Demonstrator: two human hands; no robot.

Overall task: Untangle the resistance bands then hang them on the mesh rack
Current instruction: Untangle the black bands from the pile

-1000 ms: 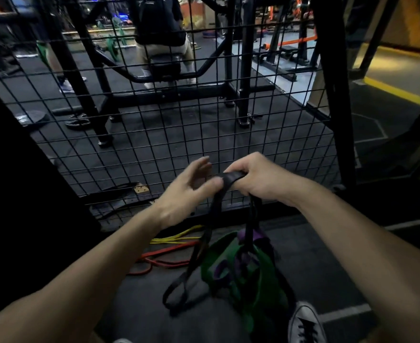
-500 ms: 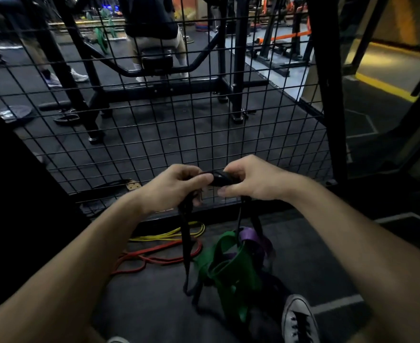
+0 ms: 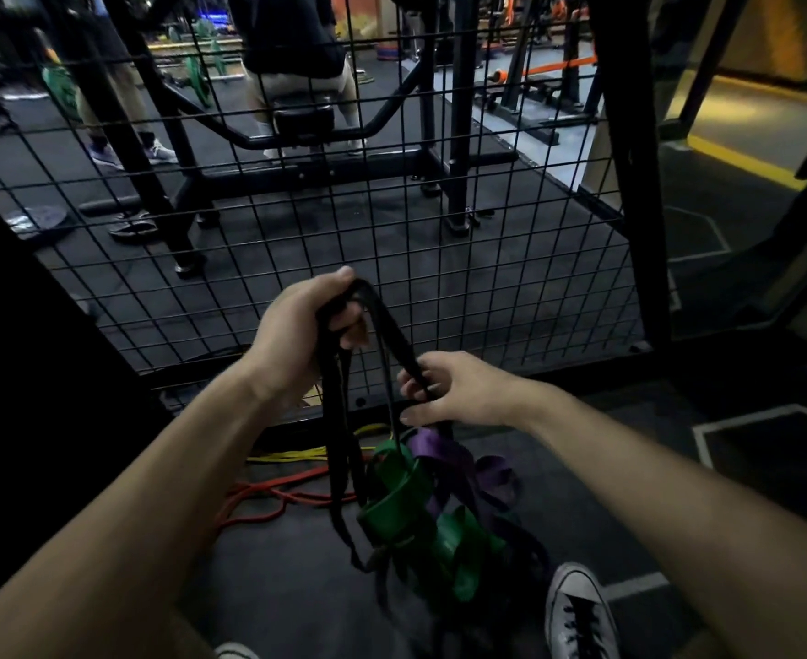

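Observation:
My left hand (image 3: 296, 330) grips the top of a black resistance band (image 3: 332, 420) and holds it up in front of the mesh rack (image 3: 487, 259). Lower and to the right, my right hand (image 3: 458, 390) pinches another strand of the same black band. From the black band hangs a tangle of a green band (image 3: 406, 506) and a purple band (image 3: 444, 449), just above the floor. A red band (image 3: 268, 497) and a yellow band (image 3: 296, 454) lie on the floor at the foot of the rack.
A thick black post (image 3: 629, 183) frames the mesh on the right. My right shoe (image 3: 577, 611) stands beside the hanging bands. Beyond the mesh are gym machines, a seated person (image 3: 292, 54) and another person's legs (image 3: 121, 126). A dark panel (image 3: 21, 354) closes the left side.
My hands have parted: the left has risen with the top of the black band, the right has dropped lower along a strand. The green and purple tangle now hangs further right.

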